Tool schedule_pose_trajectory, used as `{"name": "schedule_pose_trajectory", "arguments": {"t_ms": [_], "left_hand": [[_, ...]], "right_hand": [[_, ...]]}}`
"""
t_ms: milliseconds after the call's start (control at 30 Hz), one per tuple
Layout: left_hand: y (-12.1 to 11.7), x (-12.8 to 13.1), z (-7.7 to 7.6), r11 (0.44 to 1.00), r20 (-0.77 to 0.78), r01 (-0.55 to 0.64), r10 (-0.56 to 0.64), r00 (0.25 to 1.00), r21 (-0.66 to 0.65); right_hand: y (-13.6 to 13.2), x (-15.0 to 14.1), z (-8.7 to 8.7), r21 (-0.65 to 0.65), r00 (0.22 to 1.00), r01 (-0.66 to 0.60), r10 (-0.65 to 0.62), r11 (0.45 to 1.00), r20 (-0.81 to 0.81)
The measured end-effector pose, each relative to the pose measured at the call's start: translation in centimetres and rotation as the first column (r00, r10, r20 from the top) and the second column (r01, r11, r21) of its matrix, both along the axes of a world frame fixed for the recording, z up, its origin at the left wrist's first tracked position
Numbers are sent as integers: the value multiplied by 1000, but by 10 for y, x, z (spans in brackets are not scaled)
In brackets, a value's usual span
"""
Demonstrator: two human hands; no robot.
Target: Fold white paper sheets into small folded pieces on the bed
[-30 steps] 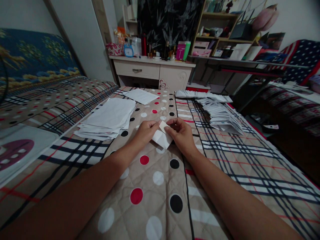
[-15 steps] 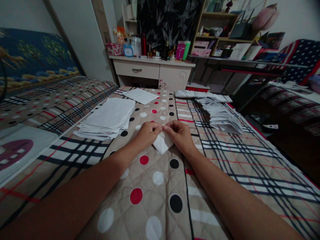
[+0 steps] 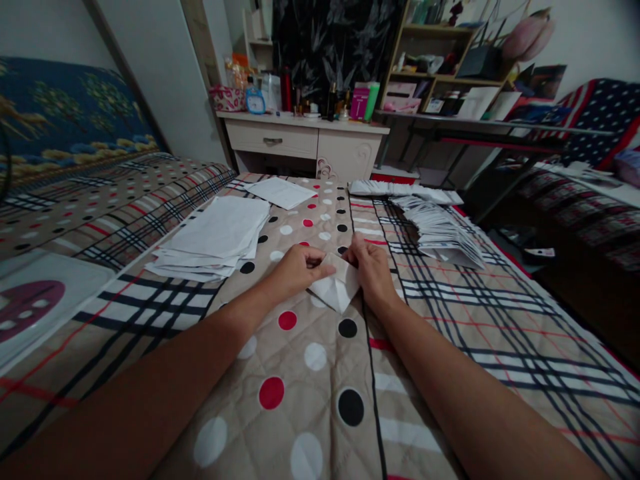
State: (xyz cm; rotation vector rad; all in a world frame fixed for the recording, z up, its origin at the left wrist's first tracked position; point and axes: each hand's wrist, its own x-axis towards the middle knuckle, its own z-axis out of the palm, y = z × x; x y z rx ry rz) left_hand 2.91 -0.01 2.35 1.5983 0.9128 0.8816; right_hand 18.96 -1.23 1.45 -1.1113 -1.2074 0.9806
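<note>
A folded white paper [image 3: 338, 288] with a pointed lower corner is between my hands, just over the spotted strip of the bedspread. My left hand [image 3: 299, 270] pinches its left edge, thumb lying on top. At its right upper edge, my right hand [image 3: 371, 267] has its fingers curled closed on the paper; the fingertips are partly hidden behind it. To the left lies a stack of white paper sheets [image 3: 217, 230], with a separate white sheet [image 3: 280, 193] beyond it. On the right stands a row of folded papers [image 3: 443, 230], packed close together.
The quilted bedspread [image 3: 295, 427] is under everything. Behind the folded papers lies another bundle of white paper [image 3: 400, 189]. A white bag with a purple print [image 3: 45, 293] lies at the left edge. Past the bed stands a white dresser [image 3: 350, 150] with bottles and a blue clock [image 3: 255, 101].
The folded paper has shifted slightly right and more of it shows. My hands have moved apart, the right one from the top point to the paper's right side.
</note>
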Motion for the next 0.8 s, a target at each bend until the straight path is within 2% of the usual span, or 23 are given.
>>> {"name": "schedule_pose_trajectory", "arguments": {"t_ms": [100, 167, 300, 433, 533, 667, 733, 800], "left_hand": [[3, -2, 0, 988, 202, -63, 91, 975, -141], [4, -3, 0, 973, 317, -75, 143, 938, -217], [6, -4, 1, 959, 462, -40, 172, 870, -282], [6, -3, 0, 962, 561, 2, 157, 813, -272], [4, -1, 3, 963, 587, -19, 179, 789, -268], [3, 2, 6, 932, 497, -25, 215, 841, -360], [5, 1, 5, 908, 439, -64, 262, 859, -415], [8, -2, 4, 900, 425, -113, 306, 852, -420]], "right_hand": [[3, 4, -1, -22, 967, -46, 39, 999, -253], [4, 5, -1, -61, 946, -99, 75, 993, -315], [3, 2, 0, -131, 943, -233, 191, 964, -272], [-1, -2, 7, -134, 935, -280, 239, 951, -262], [-4, -2, 10, -158, 927, -310, 261, 937, -268], [-6, -2, 11, -165, 909, -383, 340, 909, -242], [-6, -1, 10, -177, 919, -363, 321, 915, -230], [-5, -2, 8, -182, 941, -293, 251, 938, -226]]}}
